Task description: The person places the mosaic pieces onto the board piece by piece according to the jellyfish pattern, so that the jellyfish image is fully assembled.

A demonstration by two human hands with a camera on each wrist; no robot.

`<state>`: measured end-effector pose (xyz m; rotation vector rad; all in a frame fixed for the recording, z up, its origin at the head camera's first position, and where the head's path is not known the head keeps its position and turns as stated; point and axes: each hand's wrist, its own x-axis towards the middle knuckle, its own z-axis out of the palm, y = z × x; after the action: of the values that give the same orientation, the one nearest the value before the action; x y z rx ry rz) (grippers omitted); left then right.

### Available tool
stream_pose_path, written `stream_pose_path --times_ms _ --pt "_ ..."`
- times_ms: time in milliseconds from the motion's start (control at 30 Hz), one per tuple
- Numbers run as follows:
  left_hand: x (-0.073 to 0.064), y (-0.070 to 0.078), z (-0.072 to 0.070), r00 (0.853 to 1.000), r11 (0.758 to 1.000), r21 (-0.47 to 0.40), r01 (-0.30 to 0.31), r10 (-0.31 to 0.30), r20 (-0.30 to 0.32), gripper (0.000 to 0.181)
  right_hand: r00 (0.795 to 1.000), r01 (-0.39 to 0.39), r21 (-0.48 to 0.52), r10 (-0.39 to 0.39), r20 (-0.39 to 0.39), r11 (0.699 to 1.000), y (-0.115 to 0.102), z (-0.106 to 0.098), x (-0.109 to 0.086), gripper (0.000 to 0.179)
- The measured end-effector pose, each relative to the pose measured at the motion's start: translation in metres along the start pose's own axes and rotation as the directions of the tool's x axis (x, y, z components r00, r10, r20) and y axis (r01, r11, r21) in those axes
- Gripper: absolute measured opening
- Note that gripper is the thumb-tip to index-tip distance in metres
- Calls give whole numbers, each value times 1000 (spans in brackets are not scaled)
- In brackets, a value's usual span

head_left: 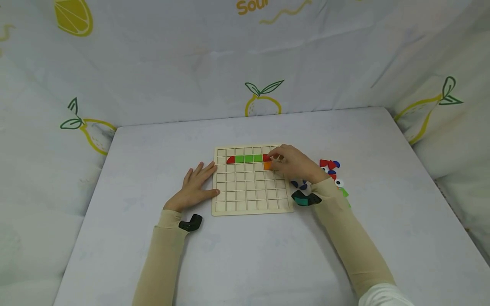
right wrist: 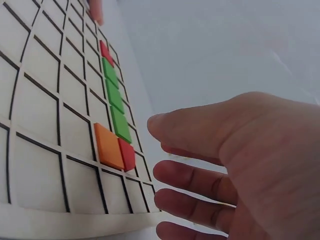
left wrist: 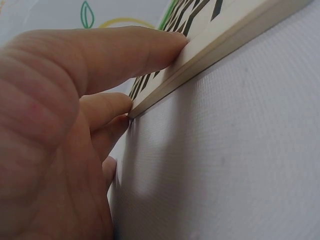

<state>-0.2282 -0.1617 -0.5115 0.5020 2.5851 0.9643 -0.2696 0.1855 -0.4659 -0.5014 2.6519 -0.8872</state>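
Note:
A square wooden grid board (head_left: 245, 185) lies flat on the white table. Along its second row from the back run a rounded red piece (head_left: 231, 160), several green squares (head_left: 249, 159) and a second rounded red piece (right wrist: 127, 155). In front of that second red one sits an orange square (right wrist: 109, 145). My left hand (head_left: 193, 191) is spread at the board's left edge, its thumb (left wrist: 165, 47) resting on the border. Over the right end of the coloured row is my right hand (head_left: 294, 163); its fingers are loosely bent beside the red piece, with nothing visible between them.
Loose red, blue and green pieces (head_left: 332, 170), some with eye-like circles (head_left: 338, 183), lie right of the board. Dark blue pieces (head_left: 294, 184) show beside my right wrist, which partly hides them. A white lemon-print cloth (head_left: 172, 76) hangs behind the table.

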Motion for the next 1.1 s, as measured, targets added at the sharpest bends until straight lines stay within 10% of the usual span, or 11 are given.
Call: stream_pose_path --times_ms 433,1100 --pt "0 0 1 1000 1000 9 6 -6 0 83 991 -51 33 55 -125 998 21 -41 -21 39" --pt "0 0 2 1000 1000 16 19 -19 6 84 932 -355 -120 360 23 927 62 -74 -48 46"
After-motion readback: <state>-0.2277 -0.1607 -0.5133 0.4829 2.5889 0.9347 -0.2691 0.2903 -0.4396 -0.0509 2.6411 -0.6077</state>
